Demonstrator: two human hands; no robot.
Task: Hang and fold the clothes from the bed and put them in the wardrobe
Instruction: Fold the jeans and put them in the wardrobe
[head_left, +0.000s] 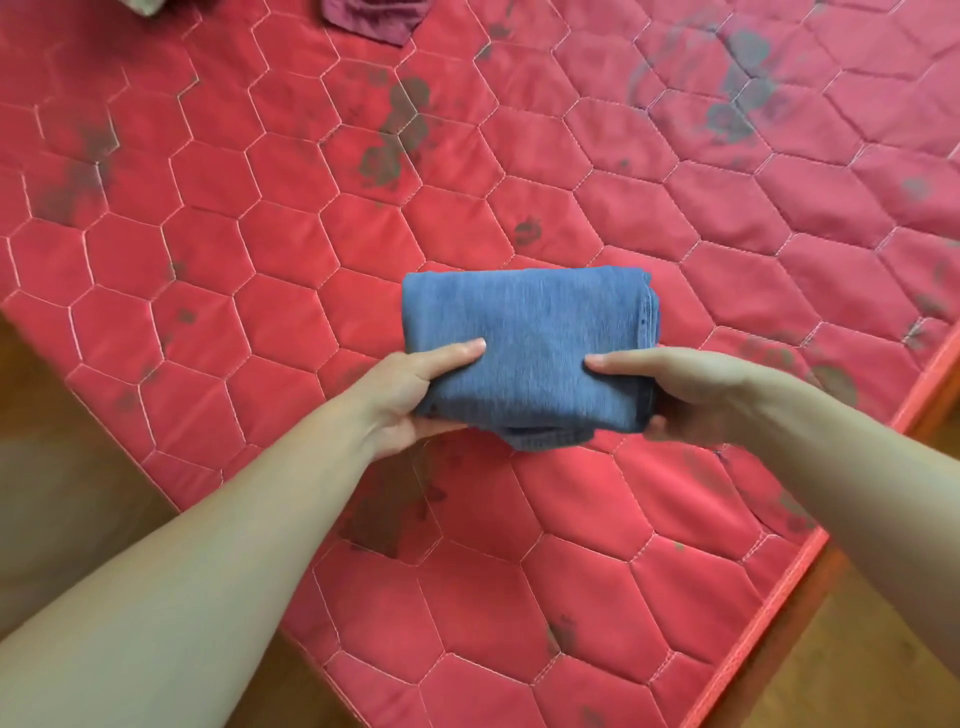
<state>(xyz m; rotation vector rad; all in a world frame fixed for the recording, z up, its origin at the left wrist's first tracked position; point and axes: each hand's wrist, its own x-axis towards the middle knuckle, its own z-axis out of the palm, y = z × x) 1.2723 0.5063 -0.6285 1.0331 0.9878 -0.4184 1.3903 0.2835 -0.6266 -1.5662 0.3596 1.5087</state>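
Two bare forearms reach in over the mattress (675, 218). The left hand (410, 400) and right hand (691, 389) each pinch an end of the folded blue garment (524, 343), thumbs on top, fingers beneath. The bundle sits near the mattress's near edge; whether it is raised clear I cannot tell. An inner layer sags below the front. Advice: tuck that layer, keep the bundle level, support from underneath. A maroon garment (374, 21) lies at the far edge, unfolded.
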